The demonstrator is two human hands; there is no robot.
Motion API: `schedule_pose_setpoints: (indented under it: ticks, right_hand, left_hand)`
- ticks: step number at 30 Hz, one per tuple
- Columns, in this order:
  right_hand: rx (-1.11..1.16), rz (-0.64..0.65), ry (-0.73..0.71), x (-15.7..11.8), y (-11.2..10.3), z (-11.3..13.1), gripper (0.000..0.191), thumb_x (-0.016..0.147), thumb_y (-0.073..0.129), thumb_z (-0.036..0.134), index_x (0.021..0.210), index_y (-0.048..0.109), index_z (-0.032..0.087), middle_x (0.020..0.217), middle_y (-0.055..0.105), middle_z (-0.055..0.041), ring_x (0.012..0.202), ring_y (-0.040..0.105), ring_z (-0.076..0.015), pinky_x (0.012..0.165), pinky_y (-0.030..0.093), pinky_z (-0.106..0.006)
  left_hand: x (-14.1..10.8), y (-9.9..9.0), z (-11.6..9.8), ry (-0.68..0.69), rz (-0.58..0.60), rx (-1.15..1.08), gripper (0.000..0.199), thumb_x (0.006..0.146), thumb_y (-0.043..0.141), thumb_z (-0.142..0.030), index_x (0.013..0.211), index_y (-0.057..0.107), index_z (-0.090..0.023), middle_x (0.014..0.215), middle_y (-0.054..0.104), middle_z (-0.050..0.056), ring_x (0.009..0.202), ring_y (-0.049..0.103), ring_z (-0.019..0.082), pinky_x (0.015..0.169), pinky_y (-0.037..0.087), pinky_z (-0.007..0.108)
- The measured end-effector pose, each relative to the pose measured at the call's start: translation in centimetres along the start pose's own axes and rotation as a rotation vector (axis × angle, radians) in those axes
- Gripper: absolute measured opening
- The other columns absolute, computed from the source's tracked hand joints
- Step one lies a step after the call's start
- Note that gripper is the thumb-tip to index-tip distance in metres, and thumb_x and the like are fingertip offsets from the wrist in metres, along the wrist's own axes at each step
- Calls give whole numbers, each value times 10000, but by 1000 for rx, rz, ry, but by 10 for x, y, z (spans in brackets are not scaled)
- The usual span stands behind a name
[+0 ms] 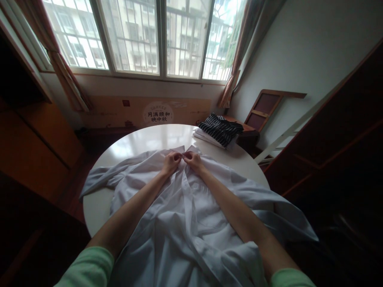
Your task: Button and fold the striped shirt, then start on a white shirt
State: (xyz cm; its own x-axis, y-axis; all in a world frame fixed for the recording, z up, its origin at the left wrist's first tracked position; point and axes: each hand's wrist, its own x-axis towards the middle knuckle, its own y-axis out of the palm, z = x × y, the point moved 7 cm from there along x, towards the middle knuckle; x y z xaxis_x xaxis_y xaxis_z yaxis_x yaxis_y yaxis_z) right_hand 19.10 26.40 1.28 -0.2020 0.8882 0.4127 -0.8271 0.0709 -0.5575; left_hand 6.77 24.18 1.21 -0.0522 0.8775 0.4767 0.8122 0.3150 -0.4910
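1. Both of our hands meet at the far end of the white shirt (182, 215): left hand (171, 162) and right hand (193, 160) each pinch the collar area, fingertips nearly touching.
2. We judge the near hem, hanging off the round white table (143, 141), could drag the shirt off.
3. Far right, folded striped clothes (220, 129) lie well apart; nothing blocks our hands.
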Motion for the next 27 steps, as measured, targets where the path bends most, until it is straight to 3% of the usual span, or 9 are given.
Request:
schedule_pose_setpoints:
  ticks: [9, 17, 21, 27]
  right_hand:
    - [-32, 2, -78, 5, 7, -10, 168, 672, 593, 204, 816, 650, 139, 782, 669, -57, 716, 617, -153, 690, 472, -253]
    - [-110, -46, -85, 1, 3, -2, 140, 647, 581, 185, 773, 635, 157, 750, 658, -45, 688, 604, -160, 669, 465, -266]
    - [-142, -49, -70, 0, 1, 0, 112, 641, 580, 200, 738, 617, 161, 717, 639, -33, 670, 587, -154, 646, 453, -259]
    - [-228, -65, -89, -3, 0, 7, 126, 661, 600, 252, 736, 589, 151, 747, 618, -51, 695, 573, -163, 657, 437, -269]
  left_hand:
    - [1, -1, 3, 13, -17, -8, 175, 661, 582, -45, 767, 668, -153, 753, 640, 31, 690, 575, 119, 679, 469, 240]
    - [2, 0, 9, 29, -24, -187, 141, 652, 601, -66, 725, 679, -157, 728, 637, 25, 609, 574, 100, 607, 481, 220]
    - [0, -1, 4, 69, -45, -192, 92, 667, 611, -113, 714, 675, -157, 725, 623, 23, 574, 553, 87, 580, 476, 213]
    - [1, 2, 0, 112, -25, -136, 162, 634, 578, -23, 718, 653, -140, 704, 606, 17, 576, 541, 83, 579, 462, 202]
